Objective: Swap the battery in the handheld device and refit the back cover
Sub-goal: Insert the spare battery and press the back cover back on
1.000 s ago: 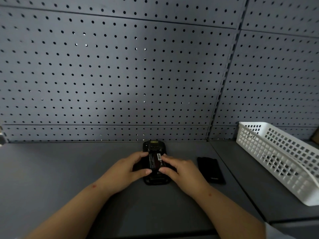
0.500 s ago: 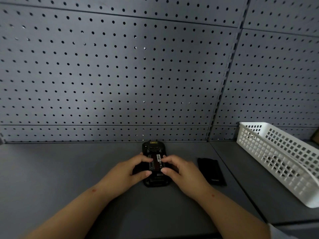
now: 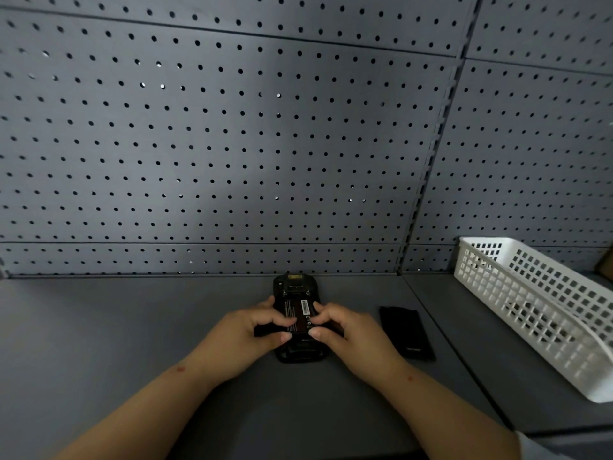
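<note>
Battery (image 3: 300,316) sits in the open back of the handheld device (image 3: 296,327), flat on the bench (image 3: 132,327) b/w my hands. Left hand (image 3: 247,333) and right hand (image 3: 346,333) curl over its sides, thumbs and fingers pinching the batt edges. Prob seating it; next press flush, then grab back cover (image 3: 406,332) just right.

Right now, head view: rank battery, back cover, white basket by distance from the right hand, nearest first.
1. battery: in the handheld device, under the right hand fingertips, touching.
2. back cover: flat on the bench, just right of that hand, apart.
3. white basket: far right, on the neighbouring surface.
</note>
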`<move>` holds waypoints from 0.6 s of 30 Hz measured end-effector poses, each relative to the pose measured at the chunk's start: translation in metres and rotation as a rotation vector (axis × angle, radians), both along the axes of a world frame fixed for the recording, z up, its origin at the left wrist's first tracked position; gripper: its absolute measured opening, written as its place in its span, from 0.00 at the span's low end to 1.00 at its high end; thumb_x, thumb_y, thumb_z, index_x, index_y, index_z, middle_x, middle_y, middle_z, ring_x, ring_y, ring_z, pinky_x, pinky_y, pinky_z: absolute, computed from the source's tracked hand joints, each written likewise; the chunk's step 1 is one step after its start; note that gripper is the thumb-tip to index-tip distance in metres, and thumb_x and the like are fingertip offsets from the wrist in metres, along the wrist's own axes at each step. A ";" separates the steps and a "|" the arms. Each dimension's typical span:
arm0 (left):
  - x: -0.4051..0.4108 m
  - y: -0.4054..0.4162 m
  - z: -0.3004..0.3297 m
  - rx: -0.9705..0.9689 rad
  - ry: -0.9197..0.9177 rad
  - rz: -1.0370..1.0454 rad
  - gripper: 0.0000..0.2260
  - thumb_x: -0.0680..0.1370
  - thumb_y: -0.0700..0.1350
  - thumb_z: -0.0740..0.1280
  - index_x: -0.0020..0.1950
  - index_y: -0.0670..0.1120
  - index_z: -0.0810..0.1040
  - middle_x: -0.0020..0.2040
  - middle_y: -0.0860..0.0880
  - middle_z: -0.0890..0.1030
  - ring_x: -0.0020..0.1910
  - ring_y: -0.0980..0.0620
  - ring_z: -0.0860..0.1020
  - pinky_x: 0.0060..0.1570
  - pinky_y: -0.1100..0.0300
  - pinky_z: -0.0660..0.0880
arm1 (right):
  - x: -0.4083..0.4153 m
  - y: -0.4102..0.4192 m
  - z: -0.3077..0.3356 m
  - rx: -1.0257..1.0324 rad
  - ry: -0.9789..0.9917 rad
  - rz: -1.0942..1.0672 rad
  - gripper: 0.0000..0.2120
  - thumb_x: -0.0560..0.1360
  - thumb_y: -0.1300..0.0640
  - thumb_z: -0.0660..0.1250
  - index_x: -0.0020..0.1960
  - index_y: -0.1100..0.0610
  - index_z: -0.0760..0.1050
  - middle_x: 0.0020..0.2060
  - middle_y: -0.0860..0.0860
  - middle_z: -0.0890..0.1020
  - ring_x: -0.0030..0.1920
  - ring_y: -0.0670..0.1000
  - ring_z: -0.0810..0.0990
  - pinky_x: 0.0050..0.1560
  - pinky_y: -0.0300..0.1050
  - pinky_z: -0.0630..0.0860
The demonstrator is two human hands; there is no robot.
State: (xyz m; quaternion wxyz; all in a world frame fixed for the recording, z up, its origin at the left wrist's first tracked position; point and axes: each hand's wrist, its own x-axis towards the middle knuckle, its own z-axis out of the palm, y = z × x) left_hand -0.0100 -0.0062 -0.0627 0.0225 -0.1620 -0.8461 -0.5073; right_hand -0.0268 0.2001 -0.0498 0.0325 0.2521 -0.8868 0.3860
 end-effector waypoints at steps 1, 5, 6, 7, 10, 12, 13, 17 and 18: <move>0.000 0.000 0.000 -0.027 0.004 0.013 0.07 0.73 0.46 0.68 0.48 0.55 0.82 0.63 0.57 0.76 0.71 0.62 0.60 0.70 0.66 0.58 | 0.000 0.000 0.000 0.004 -0.002 0.006 0.09 0.75 0.55 0.66 0.52 0.57 0.79 0.62 0.49 0.78 0.63 0.36 0.68 0.53 0.19 0.63; 0.002 0.001 0.002 -0.078 0.002 0.023 0.18 0.73 0.60 0.59 0.49 0.51 0.83 0.61 0.61 0.74 0.70 0.65 0.57 0.60 0.80 0.57 | 0.001 -0.003 0.002 0.016 0.011 0.007 0.10 0.77 0.55 0.63 0.43 0.60 0.79 0.51 0.46 0.76 0.62 0.43 0.73 0.50 0.17 0.61; 0.002 0.002 0.002 -0.071 0.003 0.023 0.19 0.72 0.61 0.59 0.49 0.51 0.83 0.62 0.59 0.74 0.71 0.64 0.58 0.63 0.76 0.57 | 0.001 -0.003 0.003 0.017 0.022 0.007 0.11 0.77 0.55 0.62 0.43 0.60 0.78 0.50 0.45 0.75 0.60 0.43 0.74 0.49 0.18 0.61; 0.001 0.002 0.001 -0.059 -0.001 0.026 0.19 0.72 0.60 0.59 0.48 0.51 0.83 0.63 0.57 0.74 0.71 0.63 0.58 0.66 0.71 0.58 | 0.002 -0.003 0.003 0.023 0.028 0.008 0.12 0.77 0.54 0.61 0.42 0.60 0.78 0.51 0.45 0.74 0.58 0.43 0.74 0.49 0.18 0.62; 0.001 0.003 -0.002 -0.048 -0.008 0.026 0.21 0.70 0.64 0.58 0.47 0.53 0.83 0.65 0.53 0.76 0.72 0.61 0.58 0.69 0.63 0.59 | 0.003 -0.003 0.003 0.048 0.035 0.010 0.13 0.78 0.53 0.61 0.43 0.60 0.79 0.51 0.45 0.73 0.56 0.42 0.73 0.48 0.18 0.61; 0.001 0.002 -0.002 -0.063 -0.003 0.025 0.22 0.70 0.67 0.58 0.47 0.54 0.82 0.66 0.51 0.75 0.72 0.61 0.58 0.69 0.63 0.59 | 0.004 -0.004 0.004 0.051 0.032 0.011 0.13 0.78 0.53 0.61 0.43 0.60 0.79 0.51 0.46 0.73 0.57 0.44 0.74 0.48 0.19 0.62; 0.001 0.003 -0.002 -0.068 0.003 0.032 0.20 0.70 0.65 0.58 0.47 0.54 0.82 0.65 0.52 0.75 0.72 0.61 0.58 0.69 0.63 0.59 | 0.004 -0.005 0.006 0.056 0.031 0.016 0.12 0.77 0.53 0.61 0.43 0.60 0.79 0.52 0.46 0.73 0.57 0.45 0.74 0.49 0.20 0.62; 0.006 0.006 0.003 -0.057 0.042 0.043 0.16 0.71 0.58 0.60 0.48 0.53 0.82 0.61 0.56 0.77 0.71 0.63 0.59 0.72 0.60 0.57 | 0.004 0.006 0.026 0.183 0.021 0.100 0.14 0.77 0.51 0.60 0.56 0.55 0.79 0.60 0.47 0.73 0.62 0.43 0.71 0.57 0.31 0.63; 0.008 0.006 0.003 -0.068 0.048 0.049 0.16 0.70 0.59 0.60 0.50 0.55 0.81 0.62 0.56 0.76 0.71 0.62 0.59 0.72 0.59 0.57 | 0.002 0.015 0.034 0.196 0.011 0.101 0.15 0.77 0.50 0.61 0.61 0.53 0.77 0.62 0.46 0.73 0.64 0.42 0.69 0.60 0.32 0.62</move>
